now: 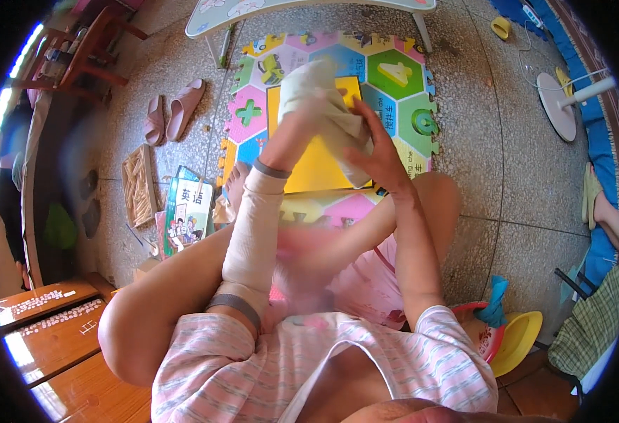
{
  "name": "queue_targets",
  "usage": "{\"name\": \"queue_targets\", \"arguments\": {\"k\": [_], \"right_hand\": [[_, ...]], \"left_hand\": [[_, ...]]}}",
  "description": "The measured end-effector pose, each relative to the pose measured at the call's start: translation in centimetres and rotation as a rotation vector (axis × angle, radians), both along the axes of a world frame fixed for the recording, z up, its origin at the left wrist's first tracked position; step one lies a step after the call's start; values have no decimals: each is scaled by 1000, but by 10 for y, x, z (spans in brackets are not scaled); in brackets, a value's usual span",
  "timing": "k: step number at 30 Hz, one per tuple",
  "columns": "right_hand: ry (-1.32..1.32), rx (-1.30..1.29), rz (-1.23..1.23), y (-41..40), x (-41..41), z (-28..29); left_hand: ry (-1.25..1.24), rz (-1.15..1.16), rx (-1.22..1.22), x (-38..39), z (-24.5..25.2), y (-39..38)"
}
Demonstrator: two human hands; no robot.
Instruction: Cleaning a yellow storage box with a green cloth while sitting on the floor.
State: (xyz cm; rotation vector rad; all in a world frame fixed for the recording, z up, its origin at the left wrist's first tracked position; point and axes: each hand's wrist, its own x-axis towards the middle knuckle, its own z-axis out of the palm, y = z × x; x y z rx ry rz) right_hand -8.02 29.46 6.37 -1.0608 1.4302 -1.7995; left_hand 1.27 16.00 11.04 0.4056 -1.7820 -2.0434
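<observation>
A pale cream cloth (309, 79), loosely folded and hanging down on its right side, is held in front of me between both hands. My left hand (312, 113) is blurred by motion and grips the cloth's near side; its fingers are mostly hidden. On that forearm is a cream sleeve cover (254, 227) with grey cuffs. My right hand (378, 145) has its fingers curved around the cloth's right edge. Below the cloth lies a flat yellow board (309, 164) with a dark border. It rests on a colourful foam puzzle mat (412, 106) with raised shapes.
A white-topped low table (309, 11) stands at the far side. To the left are pink slippers (185, 108), a box of wooden sticks (139, 185) and books (188, 214). A white round stand base (556, 106) and a red basin (481, 328) are on the right. Another person's foot (592, 195) shows there.
</observation>
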Motion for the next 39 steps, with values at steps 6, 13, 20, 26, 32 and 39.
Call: {"name": "queue_targets", "arguments": {"k": [6,13,20,26,32,39], "right_hand": [[-251,42,34,1,-12,-29],[-103,8,-120,0,-6,-8],[120,-67,63,-3,8,-6],[308,128,-163,-6,-10,-23],[297,176,-103,-4,-20,-30],[-706,-45,-115,4,-36,-19]], "left_hand": [[-185,-155,-11,16,-10,6],[-203,-46,49,20,-17,-3],[-94,63,243,2,-42,11],[-100,66,148,12,-45,5],[-129,54,43,20,-53,-7],[-70,367,78,31,-30,-40]]}}
